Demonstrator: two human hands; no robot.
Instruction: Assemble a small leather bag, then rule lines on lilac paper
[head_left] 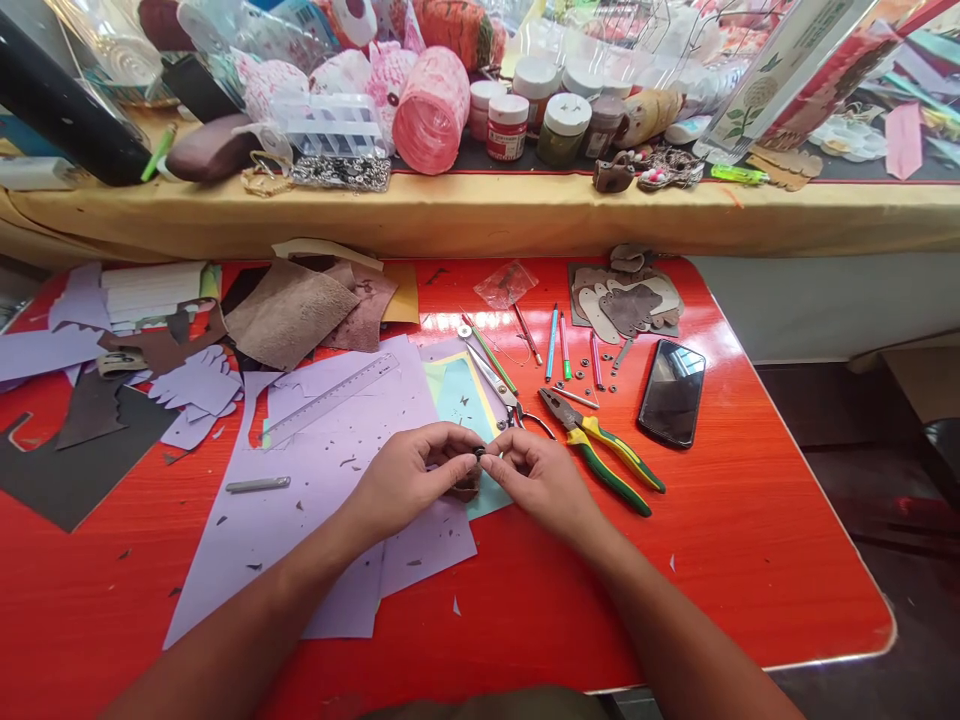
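Both hands meet over the papers at the middle of the red table. My left hand (411, 472) is closed, its thumb and fingers pinching a small brown leather piece (466, 487) that hangs below the fingertips. A tiny dark ring-like part (478, 452) sits between the two thumbs. My right hand (536, 478) is closed too, thumb and index finger pinched at that dark part. Just right of it lie pliers (600, 440) with green and yellow handles, their jaws near scissors (491, 375).
Purple paper (300, 540) with a clear ruler (330, 400) and scraps lies left. Leather pieces (289, 310) are behind it. Pens (551, 343), small dark rings and a phone (673, 392) lie right. A crowded shelf (450, 215) with paint jars (507, 127) runs along the back.
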